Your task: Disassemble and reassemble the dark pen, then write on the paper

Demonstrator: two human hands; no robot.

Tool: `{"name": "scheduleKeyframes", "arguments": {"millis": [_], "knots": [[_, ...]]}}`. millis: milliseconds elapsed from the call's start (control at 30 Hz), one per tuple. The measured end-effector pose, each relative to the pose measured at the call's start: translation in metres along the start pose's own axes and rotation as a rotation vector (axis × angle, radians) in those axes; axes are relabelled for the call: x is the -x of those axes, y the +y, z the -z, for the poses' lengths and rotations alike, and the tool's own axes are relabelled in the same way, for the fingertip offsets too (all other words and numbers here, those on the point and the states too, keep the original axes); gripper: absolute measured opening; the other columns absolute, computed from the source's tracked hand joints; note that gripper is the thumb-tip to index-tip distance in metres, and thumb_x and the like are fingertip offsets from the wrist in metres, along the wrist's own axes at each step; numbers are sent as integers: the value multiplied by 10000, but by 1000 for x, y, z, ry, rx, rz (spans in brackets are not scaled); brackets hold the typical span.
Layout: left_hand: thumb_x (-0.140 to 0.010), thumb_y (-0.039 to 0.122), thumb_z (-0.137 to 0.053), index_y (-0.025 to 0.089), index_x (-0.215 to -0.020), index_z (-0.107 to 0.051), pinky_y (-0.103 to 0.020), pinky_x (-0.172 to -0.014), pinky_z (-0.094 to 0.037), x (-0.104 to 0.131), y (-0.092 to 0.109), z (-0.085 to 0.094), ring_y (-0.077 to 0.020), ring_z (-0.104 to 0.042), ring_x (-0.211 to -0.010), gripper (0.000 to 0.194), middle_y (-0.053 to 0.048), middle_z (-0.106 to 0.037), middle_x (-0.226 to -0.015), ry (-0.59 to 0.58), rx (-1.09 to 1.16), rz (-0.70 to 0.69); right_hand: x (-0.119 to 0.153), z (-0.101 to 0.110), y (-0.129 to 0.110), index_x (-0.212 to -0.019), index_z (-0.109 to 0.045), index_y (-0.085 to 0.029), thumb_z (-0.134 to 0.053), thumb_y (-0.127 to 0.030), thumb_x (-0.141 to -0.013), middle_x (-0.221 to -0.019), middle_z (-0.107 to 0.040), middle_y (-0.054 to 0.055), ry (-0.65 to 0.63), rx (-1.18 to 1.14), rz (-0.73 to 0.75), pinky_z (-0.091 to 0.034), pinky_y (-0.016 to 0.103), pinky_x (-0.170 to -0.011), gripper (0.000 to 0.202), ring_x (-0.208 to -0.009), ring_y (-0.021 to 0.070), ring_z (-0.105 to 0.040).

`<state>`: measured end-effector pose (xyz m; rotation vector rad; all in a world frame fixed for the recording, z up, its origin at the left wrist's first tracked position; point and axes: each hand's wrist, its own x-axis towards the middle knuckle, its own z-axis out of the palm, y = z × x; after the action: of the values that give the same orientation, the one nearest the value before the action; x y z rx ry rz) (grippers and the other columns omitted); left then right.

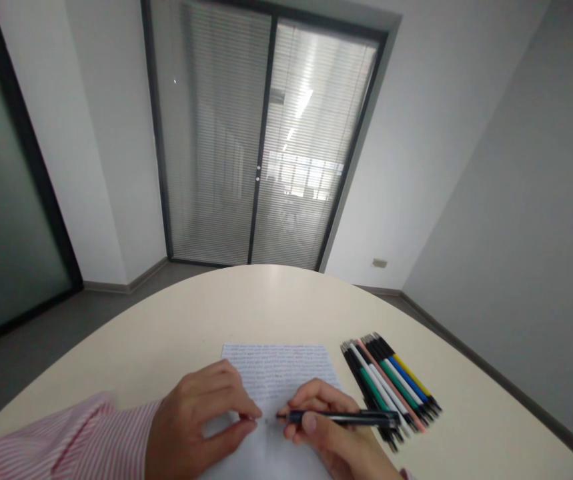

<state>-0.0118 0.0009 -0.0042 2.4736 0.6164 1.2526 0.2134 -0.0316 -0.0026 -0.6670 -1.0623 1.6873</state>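
On the pale, rounded table (176, 333) lies a white sheet of paper (286, 367), its upper part covered with rows of small handwriting too fine to read; the sheet sits near the table's near edge, straight ahead of the person. No box, tray or other container shows on the tabletop. Just right of the sheet, a row of pens (391, 387) lies side by side, touching one another, barrels in black, white, green, pink, blue and yellow. The left hand (201, 417), coming out of a pink-and-white striped sleeve (66, 443), rests on the paper with fingers curled and thumb and forefinger drawn close together, nothing visibly held. The right hand (336, 433) is closed around a dark pen (339, 418), which lies nearly level, its tip pointing left toward the left fingertips above the sheet.
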Motion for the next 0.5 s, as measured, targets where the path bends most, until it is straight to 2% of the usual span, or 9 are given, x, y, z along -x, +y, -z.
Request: {"name": "scheduleKeyframes", "arguments": {"millis": [100, 167, 233, 333, 500], "knots": [[-873, 119, -586, 208, -901, -668, -278, -620, -418, 1, -3, 1, -165, -581, -667, 124, -6, -680, -691, 6, -105, -17, 1, 2, -4, -839, -743, -167, -787, -255, -764, -861, -769, 47, 163, -64, 25, -483, 232, -812, 123, -803, 130, -664], [-915, 162, -550, 201, -912, -669, -295, -594, -397, 2, -5, -1, -174, -554, -629, 125, -11, -670, -664, 3, -219, -88, 0, 4, -4, -833, -744, -164, -772, -236, -774, -870, -762, 43, 246, -97, 46, -492, 232, -823, 97, -818, 135, -661], [-960, 206, -483, 191, -869, -667, -312, -577, -381, 3, -5, -5, -181, -530, -591, 206, -13, -649, -623, -31, -348, -157, -1, 5, -3, -830, -743, -163, -771, -223, -772, -880, -762, 43, 289, -118, 38, -500, 220, -815, 88, -811, 132, -663], [-1003, 244, -391, 195, -732, -653, -318, -522, -344, 2, -1, -10, -182, -525, -544, 381, -3, -616, -555, -82, -524, -191, -2, 6, -3, -819, -741, -161, -777, -225, -765, -861, -760, 43, 277, -105, 32, -507, 206, -779, 92, -788, 129, -658], [-1036, 263, -284, 198, -620, -624, -327, -459, -276, -4, 7, -14, -167, -531, -481, 542, 5, -599, -496, -38, -638, -178, -1, 2, -4, -799, -737, -152, -795, -255, -756, -833, -762, 56, 217, -50, 25, -497, 200, -741, 125, -749, 121, -641]]}}
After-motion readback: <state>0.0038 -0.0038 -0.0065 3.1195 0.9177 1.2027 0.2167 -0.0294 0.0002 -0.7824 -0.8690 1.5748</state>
